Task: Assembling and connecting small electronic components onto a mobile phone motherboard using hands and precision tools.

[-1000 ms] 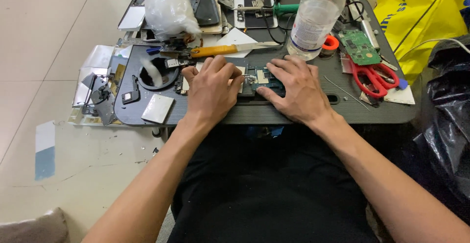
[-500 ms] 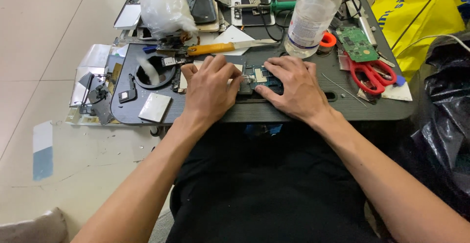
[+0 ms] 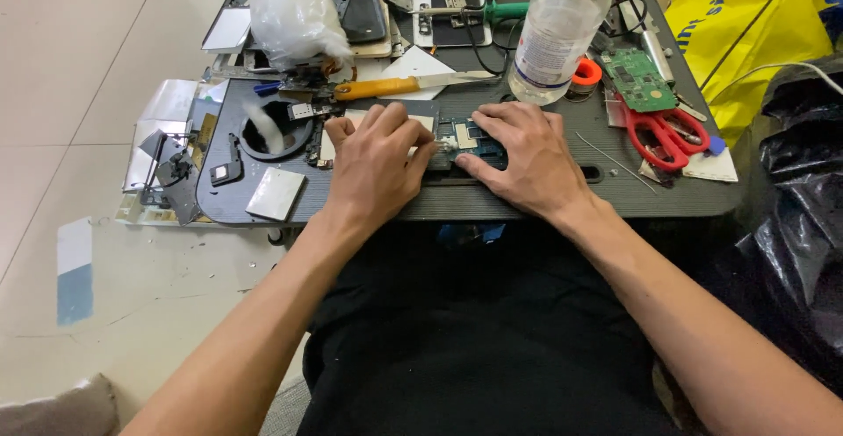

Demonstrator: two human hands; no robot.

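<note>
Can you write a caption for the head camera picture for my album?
Two hands, left hand and right hand, press on a small circuit board on a cluttered gray lap tray.

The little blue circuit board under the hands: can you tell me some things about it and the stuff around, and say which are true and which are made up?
1. Both hands touch the small blue circuit board. True.
2. The red scissors lie beside the left hand. False: they lie out past the right hand.
3. The plastic bottle stands upright. True.
4. The yellow-handled knife is held in the right hand. False: it lies on the tray, untouched.
5. A green circuit board lies above the scissors. True.
</note>
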